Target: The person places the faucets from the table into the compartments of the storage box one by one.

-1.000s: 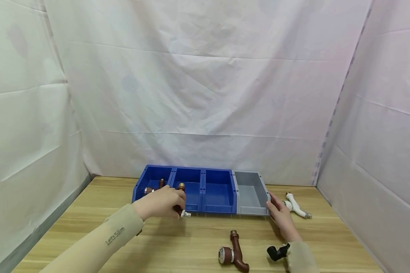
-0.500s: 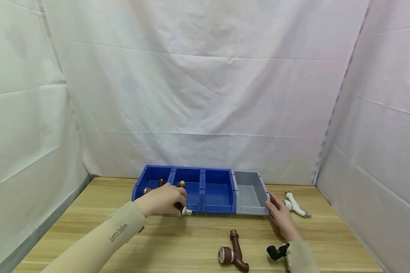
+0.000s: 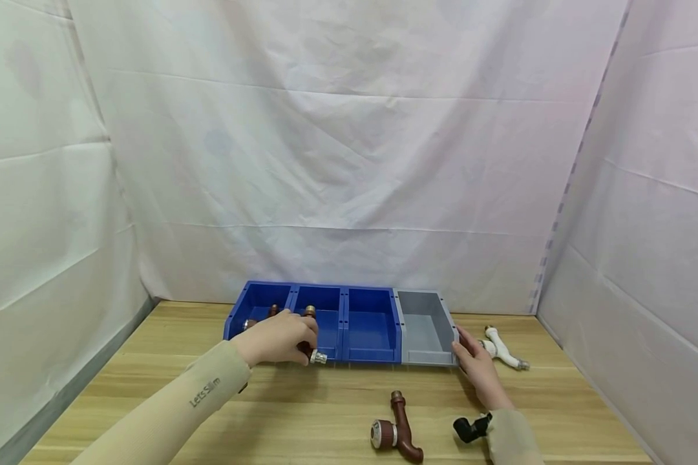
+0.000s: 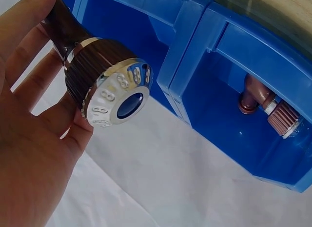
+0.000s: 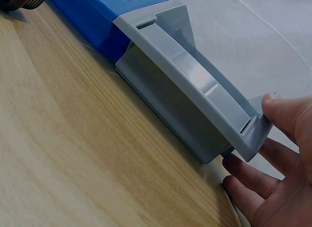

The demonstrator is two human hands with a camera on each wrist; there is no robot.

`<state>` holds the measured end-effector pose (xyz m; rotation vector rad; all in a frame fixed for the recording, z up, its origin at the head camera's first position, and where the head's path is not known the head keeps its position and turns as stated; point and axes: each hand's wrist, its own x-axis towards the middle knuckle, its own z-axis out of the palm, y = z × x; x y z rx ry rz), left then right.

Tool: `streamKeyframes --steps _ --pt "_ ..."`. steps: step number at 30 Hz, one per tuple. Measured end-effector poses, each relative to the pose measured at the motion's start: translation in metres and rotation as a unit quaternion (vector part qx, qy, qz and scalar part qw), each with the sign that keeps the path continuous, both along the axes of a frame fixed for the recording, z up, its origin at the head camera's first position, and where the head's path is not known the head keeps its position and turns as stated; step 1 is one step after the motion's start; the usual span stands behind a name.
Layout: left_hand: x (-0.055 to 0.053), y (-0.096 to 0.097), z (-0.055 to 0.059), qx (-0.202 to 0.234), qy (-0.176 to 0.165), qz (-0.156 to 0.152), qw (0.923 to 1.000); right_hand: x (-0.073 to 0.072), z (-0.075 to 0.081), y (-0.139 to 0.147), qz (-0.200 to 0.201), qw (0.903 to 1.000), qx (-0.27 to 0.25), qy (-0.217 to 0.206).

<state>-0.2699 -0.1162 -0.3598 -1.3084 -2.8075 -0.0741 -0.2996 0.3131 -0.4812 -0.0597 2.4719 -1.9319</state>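
My left hand (image 3: 279,337) holds a dark brown tap (image 4: 97,66) over the front of the second blue bin (image 3: 327,354). The tap's ribbed knob has a chrome face with a dark blue centre; in the head view its brass threaded end and silver tip stick out past the fingers. Another brown tap (image 4: 261,95) lies in the leftmost blue bin (image 4: 229,119), partly behind my hand in the head view. My right hand (image 3: 481,374) grips the outer side of the grey bin (image 3: 430,358), thumb at the front corner and fingers outside and below it.
A third blue bin (image 3: 373,356) stands between the second one and the grey bin. A brown tap (image 3: 404,429) lies on the wooden table (image 3: 302,420) in front. To the right are a white tap (image 3: 503,352) and a black elbow-shaped piece (image 3: 471,429) by the right cuff.
My left hand has shifted slightly right, and the silver tip of the tap has risen a little. My right hand stays on the grey bin.
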Motion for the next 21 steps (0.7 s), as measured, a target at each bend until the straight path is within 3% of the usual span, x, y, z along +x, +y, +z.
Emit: streamKeyframes --steps 13,21 --pt "-0.012 0.0 0.0 0.002 0.005 0.014 0.9999 0.001 0.0 -0.002 -0.005 0.9998 0.01 0.014" --pt "-0.015 0.0 0.002 0.005 0.001 0.022 0.9997 0.0 -0.001 -0.005 -0.006 1.0 0.004 0.003"
